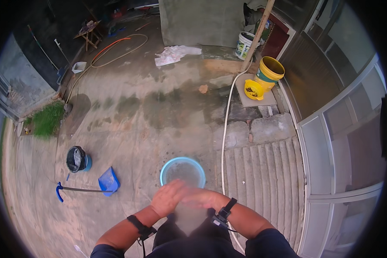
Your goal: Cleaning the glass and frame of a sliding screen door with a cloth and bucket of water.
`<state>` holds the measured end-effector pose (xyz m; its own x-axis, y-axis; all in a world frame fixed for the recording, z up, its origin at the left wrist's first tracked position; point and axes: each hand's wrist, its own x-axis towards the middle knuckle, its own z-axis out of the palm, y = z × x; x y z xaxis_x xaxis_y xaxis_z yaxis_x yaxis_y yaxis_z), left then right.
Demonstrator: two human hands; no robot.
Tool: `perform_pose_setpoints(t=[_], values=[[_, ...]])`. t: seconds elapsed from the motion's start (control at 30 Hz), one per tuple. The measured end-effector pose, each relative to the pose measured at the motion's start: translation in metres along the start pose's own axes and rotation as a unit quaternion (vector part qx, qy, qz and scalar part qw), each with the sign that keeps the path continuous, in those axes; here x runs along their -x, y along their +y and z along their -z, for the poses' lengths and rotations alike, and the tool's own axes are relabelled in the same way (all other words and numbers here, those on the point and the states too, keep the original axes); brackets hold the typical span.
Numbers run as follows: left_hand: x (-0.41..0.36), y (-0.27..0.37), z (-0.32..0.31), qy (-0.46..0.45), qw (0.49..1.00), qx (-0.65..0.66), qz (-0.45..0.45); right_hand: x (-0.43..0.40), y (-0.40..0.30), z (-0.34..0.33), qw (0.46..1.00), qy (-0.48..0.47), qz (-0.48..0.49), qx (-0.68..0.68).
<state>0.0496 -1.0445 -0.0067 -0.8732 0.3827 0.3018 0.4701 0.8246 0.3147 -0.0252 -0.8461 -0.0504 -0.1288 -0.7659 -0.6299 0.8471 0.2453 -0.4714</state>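
Observation:
My left hand (168, 197) and my right hand (198, 197) meet in front of my body, one against the other, just over the near rim of a light-blue plastic basin (161, 174). Both are blurred, and their fingers overlap, so whether anything small lies between them cannot be told. The basin stands on the concrete ground and looks to hold water. Each wrist wears a black strap with a small device and a cable.
A white hose (226, 129) runs right of the basin beside a ridged concrete ramp (261, 174). To the left are a blue dustpan (109, 181) with a long handle and a bin with a black liner (75, 159). Farther off stand a yellow bucket (266, 77) and a yellow strainer (254, 89).

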Motion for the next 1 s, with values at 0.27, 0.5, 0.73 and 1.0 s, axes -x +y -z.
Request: perform_pose_setpoints(t=[0.27, 0.5, 0.73, 1.0], values=[[0.008, -0.008, -0.012, -0.064, 0.998, 0.013, 0.014, -0.023, -0.006, 0.005, 0.957, -0.091, 0.015, 0.274], [0.002, -0.018, -0.018, -0.175, 0.981, -0.019, 0.078, -0.058, 0.012, 0.011, 0.859, 0.016, 0.217, 0.464], [-0.007, -0.023, -0.028, -0.212, 0.968, -0.042, 0.128, -0.052, -0.002, -0.011, 0.784, 0.164, 0.117, 0.587], [-0.019, -0.02, -0.02, -0.234, 0.957, -0.013, 0.169, -0.048, 0.002, -0.01, 0.776, 0.206, 0.195, 0.563]])
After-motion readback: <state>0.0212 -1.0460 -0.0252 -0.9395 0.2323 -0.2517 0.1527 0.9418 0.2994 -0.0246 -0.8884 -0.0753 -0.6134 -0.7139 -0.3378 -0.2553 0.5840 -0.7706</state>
